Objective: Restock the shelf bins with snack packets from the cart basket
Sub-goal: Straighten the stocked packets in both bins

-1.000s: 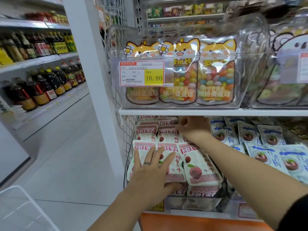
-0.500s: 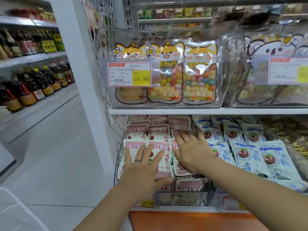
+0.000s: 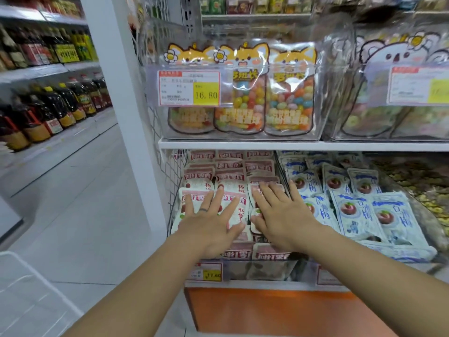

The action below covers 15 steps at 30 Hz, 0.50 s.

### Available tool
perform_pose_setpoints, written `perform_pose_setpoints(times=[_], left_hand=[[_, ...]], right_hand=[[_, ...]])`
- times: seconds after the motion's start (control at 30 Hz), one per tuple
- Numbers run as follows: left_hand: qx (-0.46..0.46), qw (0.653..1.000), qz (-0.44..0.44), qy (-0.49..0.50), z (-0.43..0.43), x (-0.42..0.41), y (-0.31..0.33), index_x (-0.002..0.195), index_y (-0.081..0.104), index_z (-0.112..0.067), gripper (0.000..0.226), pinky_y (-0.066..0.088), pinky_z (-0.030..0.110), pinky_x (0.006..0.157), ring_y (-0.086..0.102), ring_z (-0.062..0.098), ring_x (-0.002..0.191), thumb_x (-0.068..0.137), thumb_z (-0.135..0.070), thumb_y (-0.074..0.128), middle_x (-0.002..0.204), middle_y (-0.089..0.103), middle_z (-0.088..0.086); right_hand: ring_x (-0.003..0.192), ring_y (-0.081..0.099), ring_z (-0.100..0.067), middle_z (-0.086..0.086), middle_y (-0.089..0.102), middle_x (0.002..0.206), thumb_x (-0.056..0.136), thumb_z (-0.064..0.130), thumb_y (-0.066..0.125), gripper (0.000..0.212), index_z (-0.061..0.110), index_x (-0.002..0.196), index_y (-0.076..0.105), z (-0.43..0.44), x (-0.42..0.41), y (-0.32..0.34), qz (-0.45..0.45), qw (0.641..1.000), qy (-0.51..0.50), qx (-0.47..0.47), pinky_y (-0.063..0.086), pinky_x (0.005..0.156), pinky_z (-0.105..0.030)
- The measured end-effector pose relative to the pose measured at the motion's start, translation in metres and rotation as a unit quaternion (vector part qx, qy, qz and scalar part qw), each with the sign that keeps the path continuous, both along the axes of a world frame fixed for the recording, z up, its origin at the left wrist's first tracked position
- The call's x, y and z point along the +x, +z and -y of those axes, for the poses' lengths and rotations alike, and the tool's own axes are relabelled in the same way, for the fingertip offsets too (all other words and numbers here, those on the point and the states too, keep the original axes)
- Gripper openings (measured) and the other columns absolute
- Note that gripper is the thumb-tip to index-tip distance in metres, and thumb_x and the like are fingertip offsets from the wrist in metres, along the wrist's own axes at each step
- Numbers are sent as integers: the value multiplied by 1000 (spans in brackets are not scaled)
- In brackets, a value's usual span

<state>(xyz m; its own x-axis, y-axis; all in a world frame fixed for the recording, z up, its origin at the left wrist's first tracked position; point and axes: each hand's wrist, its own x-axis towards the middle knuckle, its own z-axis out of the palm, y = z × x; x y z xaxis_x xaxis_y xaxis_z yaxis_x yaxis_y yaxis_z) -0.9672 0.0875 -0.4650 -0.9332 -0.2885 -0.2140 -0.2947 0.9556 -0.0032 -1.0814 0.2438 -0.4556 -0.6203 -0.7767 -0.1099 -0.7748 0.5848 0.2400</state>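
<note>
Snack packets (image 3: 230, 181), pink and white, lie in overlapping rows in the left bin (image 3: 262, 269) of the lower shelf, filling it from the back to its clear front wall. The left grip (image 3: 209, 229) is released: the hand lies flat with straight, spread fingers pressing on the front packets, a ring (image 3: 202, 210) on one finger. The right grip (image 3: 281, 220) is likewise released, palm down on the packets just beside the left one, its fingers pointing towards the back of the bin. Blue packets (image 3: 359, 215) fill the next bin to the right. A yellow price tag (image 3: 206, 272) sits on the bin's front below the left wrist. On the shelf above, a clear box holds candy bags (image 3: 250, 103). A white basket rim (image 3: 29, 288) shows at the lower left, and bottles (image 3: 60, 105) line shelves across the aisle.
</note>
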Motion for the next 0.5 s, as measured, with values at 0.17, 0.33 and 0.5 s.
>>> perform_pose_setpoints(times=[0.17,0.33,0.5], left_hand=[[16,999,-42,-27,0,-1,-2,151,-23,-39,65,-16,58,117,-24,18,149,99,-63,8,158,-34,-2],[-3,991,-131,25,11,22,-4,156,-16,-25,65,-11,51,121,-16,18,151,104,-47,18,162,-26,2],[2,995,-75,63,11,26,-6,156,-16,-20,63,-9,43,123,-22,24,149,106,-46,12,161,-25,8]], right_hand=[[153,-7,-21,0,-8,166,78,61,-17,90,21,158,-4,-9,20,16,26,997,26,-67,-14,120,-53],[153,-6,-20,-5,-5,166,101,53,11,70,15,158,2,16,53,7,94,985,92,-107,-9,123,-43],[153,1,-22,-4,4,167,83,68,-15,94,14,158,5,31,43,-19,76,984,126,-100,-11,121,-45]])
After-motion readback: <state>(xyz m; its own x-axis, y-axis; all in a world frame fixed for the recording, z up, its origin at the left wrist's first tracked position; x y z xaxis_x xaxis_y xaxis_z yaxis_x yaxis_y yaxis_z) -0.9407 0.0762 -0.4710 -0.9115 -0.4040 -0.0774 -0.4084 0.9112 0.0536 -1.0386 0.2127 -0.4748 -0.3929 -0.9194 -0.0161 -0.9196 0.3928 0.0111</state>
